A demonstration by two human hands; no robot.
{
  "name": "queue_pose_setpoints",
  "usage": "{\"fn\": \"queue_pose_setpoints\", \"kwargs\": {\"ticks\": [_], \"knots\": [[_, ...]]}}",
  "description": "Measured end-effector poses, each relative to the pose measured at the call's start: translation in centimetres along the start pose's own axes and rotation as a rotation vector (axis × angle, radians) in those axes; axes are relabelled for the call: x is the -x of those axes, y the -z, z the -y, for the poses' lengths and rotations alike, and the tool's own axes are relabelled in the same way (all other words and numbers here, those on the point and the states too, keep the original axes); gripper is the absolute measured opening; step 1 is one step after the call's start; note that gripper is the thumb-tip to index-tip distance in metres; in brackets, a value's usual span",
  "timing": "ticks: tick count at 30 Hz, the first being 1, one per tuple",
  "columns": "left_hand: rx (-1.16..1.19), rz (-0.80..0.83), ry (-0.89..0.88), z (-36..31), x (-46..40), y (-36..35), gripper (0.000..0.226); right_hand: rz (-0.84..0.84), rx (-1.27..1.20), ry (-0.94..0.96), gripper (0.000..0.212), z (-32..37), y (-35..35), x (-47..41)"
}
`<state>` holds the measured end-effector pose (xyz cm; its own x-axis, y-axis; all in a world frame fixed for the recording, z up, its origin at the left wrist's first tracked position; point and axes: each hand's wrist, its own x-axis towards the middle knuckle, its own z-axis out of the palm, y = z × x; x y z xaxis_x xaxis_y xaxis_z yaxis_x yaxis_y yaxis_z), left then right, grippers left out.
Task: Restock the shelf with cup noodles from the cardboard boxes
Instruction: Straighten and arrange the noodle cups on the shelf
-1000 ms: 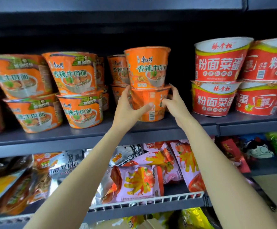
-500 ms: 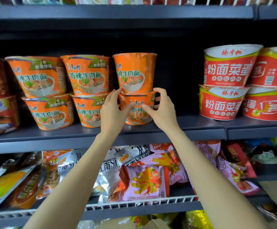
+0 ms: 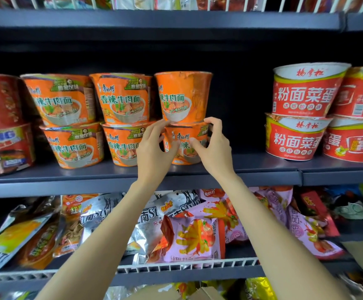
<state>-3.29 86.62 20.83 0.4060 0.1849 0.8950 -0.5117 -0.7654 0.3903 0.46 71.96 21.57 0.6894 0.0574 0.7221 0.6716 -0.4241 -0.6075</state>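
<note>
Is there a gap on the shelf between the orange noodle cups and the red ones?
Yes: bare shelf lies between the orange stack and the red cups.

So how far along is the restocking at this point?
Done: two stacks of orange cup noodles stand on the shelf. In hand: the left hand and right hand curl around the bottom cup of a third stack, top cup resting on it. Left: a gap before the red bowls; a cardboard box corner shows below.
</note>
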Motion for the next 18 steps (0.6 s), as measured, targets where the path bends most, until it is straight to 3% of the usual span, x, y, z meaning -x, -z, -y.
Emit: {"fn": "queue_pose_setpoints", "kwargs": {"ticks": [8, 10, 14, 16, 18], "knots": [[-0.189, 0.026, -0.007, 0.6, 0.1, 0.0, 0.048, -0.033, 0.352, 0.008, 0.055, 1.7, -1.4, 0.2], [-0.166, 0.037, -0.011, 0.5, -0.2, 0.5, 0.047, -0.028, 0.317, 0.020, 0.057, 1.5, -0.9, 0.2], [-0.212, 0.029, -0.043, 0.2, -1.6, 2.1, 0.047, -0.208, 0.021, 0.097, 0.066, 3.0, 0.8, -2.4], [-0.341, 0.064, -0.139, -0.1, -2.1, 2.4, 0.049, -0.157, -0.005, 0.087, 0.084, 4.5, 0.6, -4.6], [-0.420, 0.127, -0.234, 0.0, -2.3, 2.3, 0.047, -0.069, 0.133, 0.101, 0.095, 5.8, -0.4, -6.3]]}}
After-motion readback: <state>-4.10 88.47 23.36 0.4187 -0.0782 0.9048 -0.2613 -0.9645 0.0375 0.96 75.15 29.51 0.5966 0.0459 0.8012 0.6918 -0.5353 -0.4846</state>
